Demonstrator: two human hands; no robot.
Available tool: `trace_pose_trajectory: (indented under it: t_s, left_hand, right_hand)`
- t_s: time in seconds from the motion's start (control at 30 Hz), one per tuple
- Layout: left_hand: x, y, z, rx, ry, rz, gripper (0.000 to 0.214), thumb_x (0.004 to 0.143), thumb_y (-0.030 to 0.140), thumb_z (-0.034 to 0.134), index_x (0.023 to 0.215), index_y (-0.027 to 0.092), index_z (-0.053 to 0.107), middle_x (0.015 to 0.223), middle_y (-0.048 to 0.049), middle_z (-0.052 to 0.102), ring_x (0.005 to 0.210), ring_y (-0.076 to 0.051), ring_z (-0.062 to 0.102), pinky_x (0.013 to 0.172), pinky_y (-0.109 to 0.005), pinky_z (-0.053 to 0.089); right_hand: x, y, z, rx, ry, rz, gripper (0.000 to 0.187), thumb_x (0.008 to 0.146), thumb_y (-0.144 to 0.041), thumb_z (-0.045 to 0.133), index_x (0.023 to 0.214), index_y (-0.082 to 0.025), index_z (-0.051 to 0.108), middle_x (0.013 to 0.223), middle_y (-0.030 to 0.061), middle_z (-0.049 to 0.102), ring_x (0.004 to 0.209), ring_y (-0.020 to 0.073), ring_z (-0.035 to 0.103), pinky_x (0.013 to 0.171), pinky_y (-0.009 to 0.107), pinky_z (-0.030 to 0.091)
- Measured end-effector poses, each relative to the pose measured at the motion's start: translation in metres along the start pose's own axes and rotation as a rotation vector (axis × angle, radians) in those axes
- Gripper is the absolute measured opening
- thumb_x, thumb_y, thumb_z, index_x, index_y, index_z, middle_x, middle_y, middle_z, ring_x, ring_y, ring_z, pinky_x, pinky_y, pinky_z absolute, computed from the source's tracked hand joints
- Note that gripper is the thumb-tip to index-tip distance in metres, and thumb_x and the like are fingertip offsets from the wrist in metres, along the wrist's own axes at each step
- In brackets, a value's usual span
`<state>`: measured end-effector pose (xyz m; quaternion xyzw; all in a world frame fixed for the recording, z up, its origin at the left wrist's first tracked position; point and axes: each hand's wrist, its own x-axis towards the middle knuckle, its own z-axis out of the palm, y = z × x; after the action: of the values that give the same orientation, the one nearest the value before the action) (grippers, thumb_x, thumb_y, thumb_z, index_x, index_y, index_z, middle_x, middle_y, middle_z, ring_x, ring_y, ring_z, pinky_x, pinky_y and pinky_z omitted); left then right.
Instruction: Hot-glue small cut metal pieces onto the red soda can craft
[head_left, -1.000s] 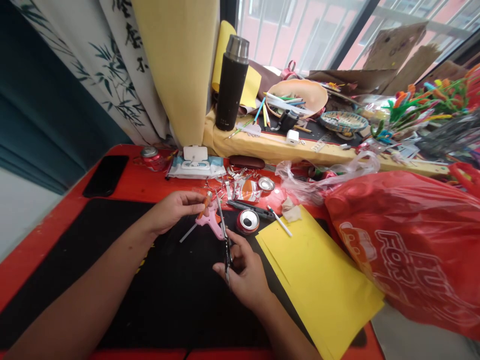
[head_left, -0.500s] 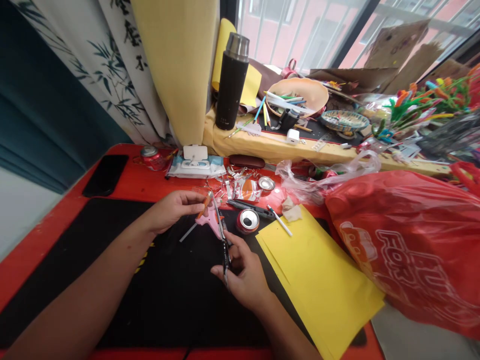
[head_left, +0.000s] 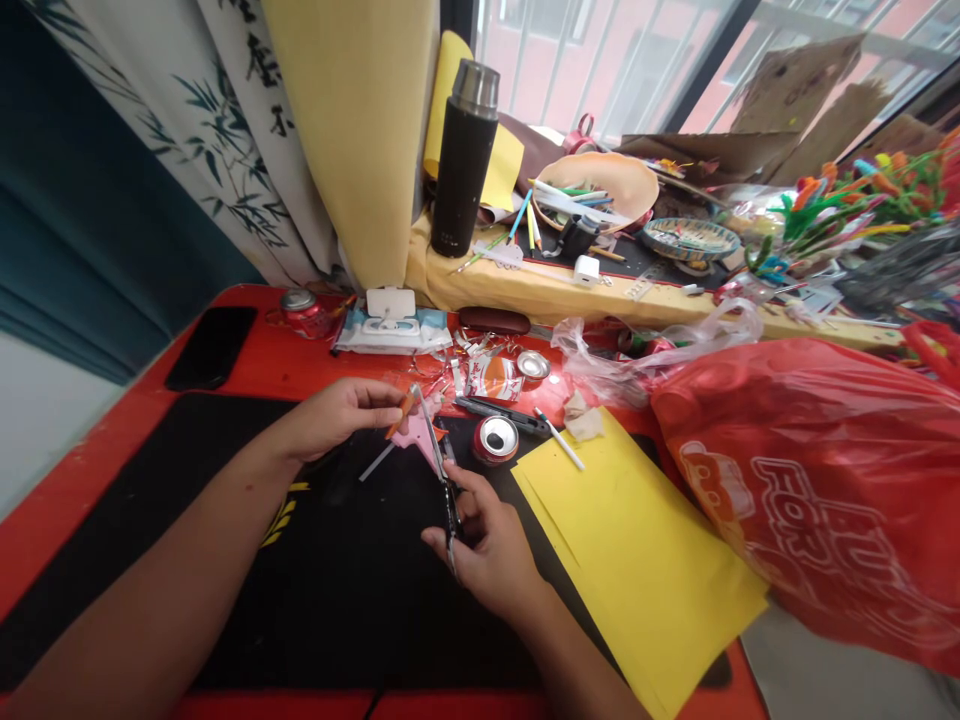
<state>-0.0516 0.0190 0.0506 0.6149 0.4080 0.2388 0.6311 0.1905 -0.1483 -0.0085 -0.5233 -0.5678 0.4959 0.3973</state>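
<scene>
From my remote screen, I am reading the scene from left to right. A black smartphone point(head_left: 211, 348) is lying on the red desk point(head_left: 255, 368), with a red soda can point(head_left: 304, 313) standing beyond it and a blue-and-white pack of wet wipes point(head_left: 390, 335) sitting further along. The left hand point(head_left: 337, 415) is reaching in over a black desk mat point(head_left: 352, 600), its forearm low and angled inward, and its fingers point(head_left: 379, 398) are pinching a slim orange piece point(head_left: 401, 417). Just beside that pinch, a pink plastic glue gun point(head_left: 416, 435) is sitting between the hands, with a white glue stick point(head_left: 375, 461) poking out behind it; I cannot tell whether the gun is touching the mat.

The right hand point(head_left: 487, 560) is rising from the lower edge, its fingers clenching the dark handles of steel scissors point(head_left: 450, 505), whose long blades are crossing the pink gun. Silvery snipped scraps point(head_left: 469, 345) are lying scattered on the desk above the hands, showing cutting already done. Further right, a red drink can point(head_left: 495, 440) is lying on its side near a black utility knife point(head_left: 499, 415) and a white pen point(head_left: 559, 440). Flat yellow sheets point(head_left: 637, 560) are lying with no cuts that I can make out, and a red plastic bag point(head_left: 810, 480) is bulging at the far right.
</scene>
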Motion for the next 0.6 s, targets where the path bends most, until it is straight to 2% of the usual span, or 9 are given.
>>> trace_pose_trajectory:
  t_s: [0.17, 0.3, 0.6]
  left_hand:
    - [0.0013, -0.0043, -0.0018, -0.021, 0.004, 0.01, 0.025, 0.085, 0.044, 0.089, 0.086, 0.019, 0.086, 0.087, -0.0084, 0.08, 0.085, -0.023, 0.071, 0.089, -0.036, 0.056]
    - [0.002, -0.0052, -0.0046, -0.021, 0.009, 0.023, 0.024, 0.087, 0.043, 0.088, 0.088, 0.019, 0.087, 0.086, -0.008, 0.08, 0.087, -0.023, 0.071, 0.091, -0.037, 0.055]
    - [0.0011, -0.005, -0.0042, -0.019, 0.007, 0.024, 0.023, 0.088, 0.042, 0.087, 0.086, 0.018, 0.087, 0.087, -0.008, 0.08, 0.087, -0.023, 0.07, 0.091, -0.035, 0.054]
  right_hand:
    - [0.0001, 0.0008, 0.0015, 0.015, 0.004, -0.003, 0.066, 0.089, -0.032, 0.087, 0.152, -0.027, 0.065, 0.074, -0.0091, 0.056, 0.055, 0.0101, 0.045, 0.055, 0.022, 0.039]
    - [-0.0002, 0.0015, 0.0034, 0.047, 0.009, 0.027, 0.07, 0.087, -0.035, 0.09, 0.152, -0.027, 0.065, 0.075, -0.0089, 0.053, 0.055, 0.0103, 0.043, 0.052, 0.022, 0.036]
    - [0.0008, -0.001, 0.0005, 0.073, 0.012, -0.003, 0.075, 0.088, -0.04, 0.091, 0.156, -0.026, 0.063, 0.077, -0.0087, 0.053, 0.058, 0.0105, 0.043, 0.055, 0.023, 0.037]
